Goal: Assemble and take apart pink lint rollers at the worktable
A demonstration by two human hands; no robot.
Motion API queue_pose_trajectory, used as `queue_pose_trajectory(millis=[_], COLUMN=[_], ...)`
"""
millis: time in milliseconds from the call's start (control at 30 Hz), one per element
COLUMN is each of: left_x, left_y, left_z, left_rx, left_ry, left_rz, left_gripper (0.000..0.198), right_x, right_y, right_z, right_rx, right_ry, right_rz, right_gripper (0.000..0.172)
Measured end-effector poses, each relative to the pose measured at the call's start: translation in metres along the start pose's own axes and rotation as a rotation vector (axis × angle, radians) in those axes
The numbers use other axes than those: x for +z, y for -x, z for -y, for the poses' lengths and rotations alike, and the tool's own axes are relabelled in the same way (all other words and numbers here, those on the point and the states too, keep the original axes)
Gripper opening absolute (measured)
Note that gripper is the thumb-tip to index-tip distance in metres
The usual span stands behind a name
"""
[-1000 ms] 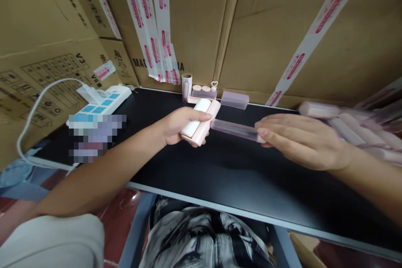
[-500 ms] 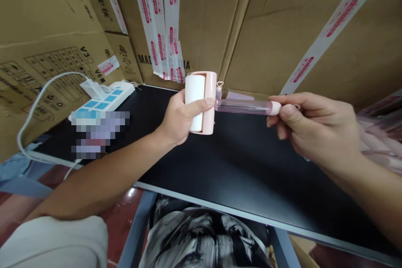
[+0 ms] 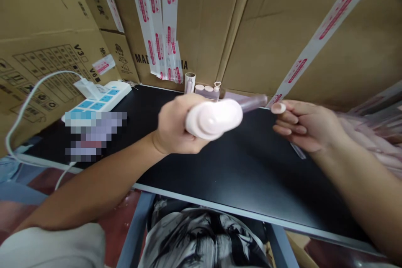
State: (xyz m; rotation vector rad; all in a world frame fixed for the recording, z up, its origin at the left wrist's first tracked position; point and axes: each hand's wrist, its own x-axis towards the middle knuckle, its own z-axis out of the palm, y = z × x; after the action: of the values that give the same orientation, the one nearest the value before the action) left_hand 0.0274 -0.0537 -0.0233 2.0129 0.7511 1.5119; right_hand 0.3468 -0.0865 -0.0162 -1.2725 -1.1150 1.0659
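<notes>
My left hand (image 3: 177,123) is wrapped round a pink-and-white lint roller (image 3: 220,117), whose rounded end now faces me. A translucent pink tube handle (image 3: 255,103) juts out from behind the roller towards the right. Slightly apart from the tube's end, my right hand (image 3: 309,127) pinches a small pale pink cap (image 3: 278,108) between thumb and fingers. Both the roller and the cap are blurred. Behind my left hand, an open white cylinder (image 3: 190,83) and small pink-topped pieces (image 3: 207,90) stand at the back of the table, one with a heart-shaped loop.
Cardboard (image 3: 201,16) with tape strips walls the back of the black table (image 3: 226,176). On the left lie a white power strip (image 3: 103,102) with a plugged-in cable and a blurred-out purple item (image 3: 97,136). Pink, plastic-looking pieces (image 3: 370,138) are piled at the right.
The lint roller has swung so its end faces me, uncovering the pieces behind. My right hand has come away from the tube with the cap, which was on the tube's end before.
</notes>
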Motion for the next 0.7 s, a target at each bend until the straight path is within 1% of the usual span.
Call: queue_pose_trajectory(millis=[33,100,133,200,267,333,400,467,600,700], left_x=[-0.003,-0.004,-0.004,-0.001,0.002,0.002,0.002,0.002,0.007,0.009], left_y=[-0.003,-0.011,-0.016,-0.024,-0.030,-0.031,-0.029,-0.025,-0.020,-0.021], left_z=[0.002,0.009,0.014,0.026,0.035,0.041,0.040,0.035,0.026,0.030], left_rx=[0.006,-0.026,-0.042,-0.054,-0.067,-0.097,-0.117,-0.116,-0.070,0.002], left_ry=[-0.004,0.033,0.058,0.090,0.098,0.081,0.062,0.069,0.147,0.190], left_rz=[-0.032,-0.161,-0.227,-0.293,-0.302,-0.288,-0.280,-0.254,-0.170,-0.152], left_gripper=[0.047,0.053,0.057,0.062,0.060,0.057,0.057,0.057,0.054,0.056], right_x=[-0.013,-0.038,-0.047,-0.056,-0.053,-0.042,-0.029,-0.019,-0.011,-0.011], right_y=[-0.009,-0.027,-0.037,-0.055,-0.075,-0.096,-0.117,-0.134,-0.153,-0.158], right_z=[-0.008,-0.022,-0.028,-0.037,-0.041,-0.043,-0.045,-0.051,-0.071,-0.083], right_rx=[-0.037,-0.112,-0.142,-0.172,-0.168,-0.164,-0.174,-0.185,-0.172,-0.176], right_ry=[0.014,0.040,0.062,0.124,0.189,0.261,0.387,0.473,0.507,0.569], right_rz=[-0.055,-0.170,-0.220,-0.274,-0.266,-0.237,-0.235,-0.259,-0.293,-0.291], right_gripper=[0.021,0.026,0.028,0.030,0.029,0.025,0.022,0.022,0.023,0.016])
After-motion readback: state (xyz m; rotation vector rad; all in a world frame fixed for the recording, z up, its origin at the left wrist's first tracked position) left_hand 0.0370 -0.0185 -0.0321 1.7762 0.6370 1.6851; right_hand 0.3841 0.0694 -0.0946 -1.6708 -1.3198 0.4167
